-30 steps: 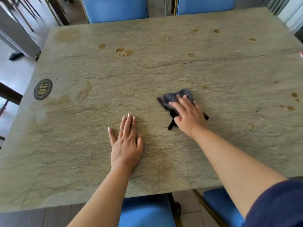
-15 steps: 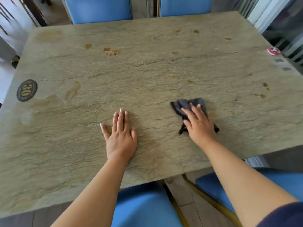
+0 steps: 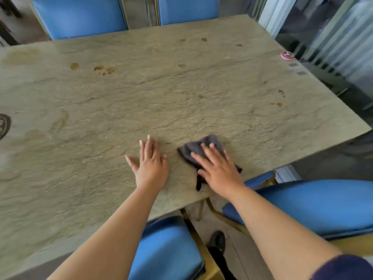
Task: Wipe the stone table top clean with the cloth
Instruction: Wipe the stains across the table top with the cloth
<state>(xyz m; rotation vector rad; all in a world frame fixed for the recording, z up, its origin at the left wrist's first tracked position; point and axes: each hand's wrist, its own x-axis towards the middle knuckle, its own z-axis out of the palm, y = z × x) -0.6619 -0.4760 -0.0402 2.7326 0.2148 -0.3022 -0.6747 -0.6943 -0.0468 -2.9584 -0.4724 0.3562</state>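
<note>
Two hands are resting on a stained stone worktop.
Blue chairs are standing around the worktop; brown spots are dotting its far side. Near its front edge the left hand is lying flat, fingers spread, and just beside it the right hand is pressing down, open-palmed, on the dark cloth.

No legible text; dark oval plaque on stone table top cut off, blurred
</note>
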